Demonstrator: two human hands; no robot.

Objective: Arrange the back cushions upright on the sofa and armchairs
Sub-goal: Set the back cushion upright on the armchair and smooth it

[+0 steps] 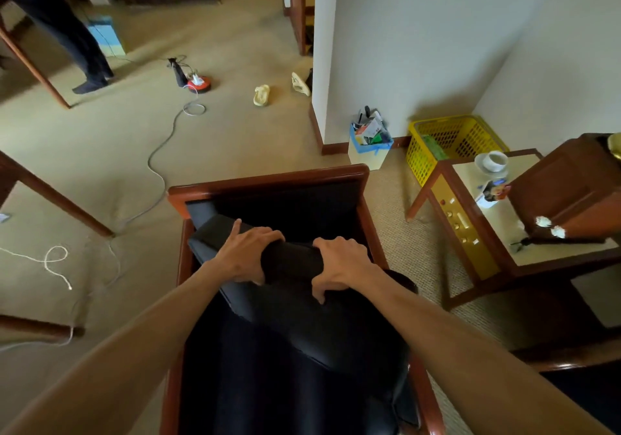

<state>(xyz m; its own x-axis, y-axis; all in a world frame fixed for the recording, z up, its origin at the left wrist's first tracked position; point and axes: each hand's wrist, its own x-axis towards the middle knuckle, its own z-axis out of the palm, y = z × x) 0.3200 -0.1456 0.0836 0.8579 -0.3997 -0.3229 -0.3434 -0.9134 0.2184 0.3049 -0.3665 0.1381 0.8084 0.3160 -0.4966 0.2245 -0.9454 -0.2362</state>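
Both hands on it now: left hand (247,253) & right hand (339,266), fingers clamped over the back cushion (302,303) top edge. It lies tilted in the armchair (268,179). Best w/ an even lift, base tucked to the backrest.

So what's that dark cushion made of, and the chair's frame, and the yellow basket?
The back cushion looks like dark, matte woven fabric; it dents softly under both hands. The armchair frame looks like reddish-brown wood, varnished, since its rails shine. The yellow basket seems moulded plastic, with a stiff open lattice.

Armchair (268,179) wooden arms flank cushion (302,300) closely; side table (470,233) near right; carpet left open
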